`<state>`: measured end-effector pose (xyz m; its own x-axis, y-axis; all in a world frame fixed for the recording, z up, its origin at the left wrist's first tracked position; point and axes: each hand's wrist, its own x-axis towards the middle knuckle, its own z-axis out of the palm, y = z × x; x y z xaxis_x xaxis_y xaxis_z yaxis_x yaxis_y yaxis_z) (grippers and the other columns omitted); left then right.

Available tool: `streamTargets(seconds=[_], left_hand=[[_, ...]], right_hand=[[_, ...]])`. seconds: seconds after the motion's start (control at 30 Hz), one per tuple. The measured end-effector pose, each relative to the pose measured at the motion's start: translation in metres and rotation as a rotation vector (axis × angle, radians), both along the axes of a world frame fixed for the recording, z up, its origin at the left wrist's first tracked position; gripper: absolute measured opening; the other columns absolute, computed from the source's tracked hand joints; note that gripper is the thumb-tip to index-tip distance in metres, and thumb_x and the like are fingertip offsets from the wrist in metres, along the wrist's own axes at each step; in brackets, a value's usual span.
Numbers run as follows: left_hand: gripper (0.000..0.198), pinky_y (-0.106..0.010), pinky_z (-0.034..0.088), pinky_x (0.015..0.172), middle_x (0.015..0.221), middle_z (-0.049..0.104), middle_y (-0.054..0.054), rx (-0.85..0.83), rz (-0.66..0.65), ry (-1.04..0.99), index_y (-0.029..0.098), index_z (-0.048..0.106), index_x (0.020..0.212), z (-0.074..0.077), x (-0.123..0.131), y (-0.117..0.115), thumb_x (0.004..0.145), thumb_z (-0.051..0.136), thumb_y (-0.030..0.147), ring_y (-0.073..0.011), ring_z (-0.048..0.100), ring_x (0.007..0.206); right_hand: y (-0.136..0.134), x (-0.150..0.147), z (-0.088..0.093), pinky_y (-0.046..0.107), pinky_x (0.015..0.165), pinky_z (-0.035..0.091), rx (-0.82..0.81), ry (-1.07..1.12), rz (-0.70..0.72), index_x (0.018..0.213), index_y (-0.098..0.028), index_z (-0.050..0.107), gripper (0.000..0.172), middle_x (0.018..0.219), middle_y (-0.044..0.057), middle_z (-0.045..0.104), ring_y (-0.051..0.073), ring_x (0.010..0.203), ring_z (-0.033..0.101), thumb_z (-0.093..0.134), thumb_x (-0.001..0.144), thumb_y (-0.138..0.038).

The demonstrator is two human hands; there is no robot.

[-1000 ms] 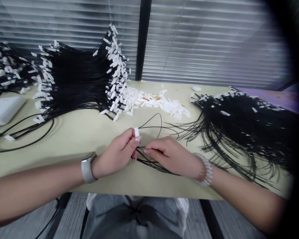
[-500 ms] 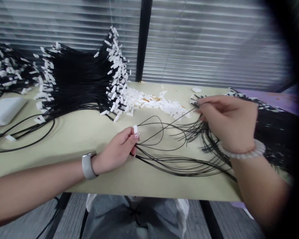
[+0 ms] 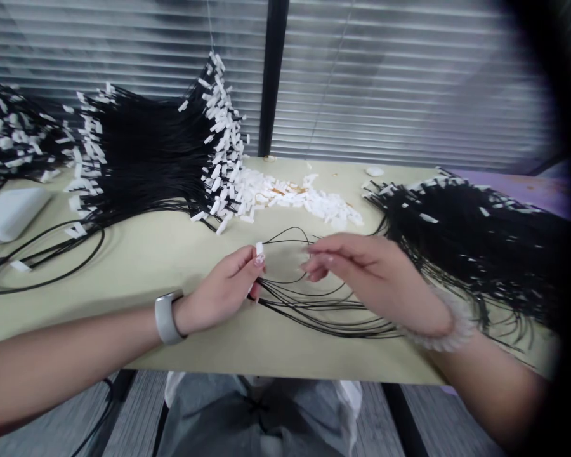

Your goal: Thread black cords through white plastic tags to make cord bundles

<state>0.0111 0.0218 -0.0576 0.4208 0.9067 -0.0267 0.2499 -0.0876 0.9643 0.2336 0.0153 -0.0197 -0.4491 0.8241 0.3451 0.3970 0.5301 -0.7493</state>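
My left hand (image 3: 223, 293) is pinched shut on a little white plastic tag (image 3: 259, 249), which pokes up just past my thumb. A bunch of thin black cords (image 3: 314, 311) runs out of that grip and trails off to the right over the table, with one loop arching up above the rest. My right hand (image 3: 375, 279) is open and not holding anything, just apart from the left, and its fingertips (image 3: 314, 259) sit right by that loop.

The table (image 3: 147, 273) is a pale green-beige and it's pretty packed. Behind my hands there's a huge fan of black cords with white tags (image 3: 147, 152) on the ends, and a second tagged bundle (image 3: 471, 241) sprawls off to my right, almost up against my right wrist. Between them is a messy pile of loose white tags (image 3: 295, 200). Over on the left there's a white box (image 3: 9, 212) with a loop of black cable (image 3: 42, 270) near it. I've got a smartwatch (image 3: 166, 320) on my left wrist and a white beaded bracelet (image 3: 457, 330) on my right. Window blinds (image 3: 385, 82) fill the background.
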Motion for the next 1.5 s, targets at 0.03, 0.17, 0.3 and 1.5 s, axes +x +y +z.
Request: streamTargets(seconds=[0.03, 0.17, 0.3, 1.5], left_hand=[[0.028, -0.022, 0.038, 0.053, 0.063, 0.045, 0.003, 0.003, -0.004, 0.003, 0.018, 0.043, 0.079, 0.000, 0.000, 0.000, 0.090, 0.032, 0.041, -0.0091, 0.047, 0.054], [0.028, -0.022, 0.039, 0.055, 0.067, 0.047, 0.001, 0.012, -0.041, 0.008, 0.018, 0.044, 0.079, 0.003, -0.001, -0.001, 0.090, 0.031, 0.040, -0.0100, 0.048, 0.058], [0.029, -0.023, 0.041, 0.057, 0.071, 0.046, 0.001, -0.016, -0.062, -0.015, 0.018, 0.044, 0.080, 0.005, -0.001, -0.002, 0.090, 0.030, 0.041, -0.0095, 0.049, 0.059], [0.031, -0.019, 0.042, 0.053, 0.070, 0.039, 0.004, -0.088, -0.100, -0.051, 0.017, 0.042, 0.077, 0.005, 0.000, -0.002, 0.090, 0.033, 0.043, -0.0060, 0.047, 0.056]], right_hand=[[-0.001, -0.004, -0.002, 0.025, 0.065, 0.051, 0.065, -0.086, -0.009, 0.104, -0.021, 0.059, 0.022, 0.081, 0.002, 0.066, 0.011, 0.069, 0.062, 0.045, 0.087, -0.022], [-0.002, -0.013, -0.007, 0.022, 0.063, 0.045, 0.295, -0.295, -0.107, 0.091, -0.020, 0.063, 0.018, 0.077, 0.000, 0.064, 0.009, 0.067, 0.058, 0.046, 0.085, -0.018], [-0.001, -0.012, -0.009, 0.023, 0.062, 0.043, 0.344, -0.328, -0.140, 0.089, -0.021, 0.063, 0.017, 0.077, 0.000, 0.064, 0.010, 0.066, 0.056, 0.046, 0.085, -0.020], [0.005, -0.009, -0.028, 0.024, 0.051, 0.034, 0.907, -0.528, -0.054, 0.086, -0.016, 0.058, 0.008, 0.063, -0.002, 0.059, 0.009, 0.056, 0.049, 0.057, 0.079, -0.017]])
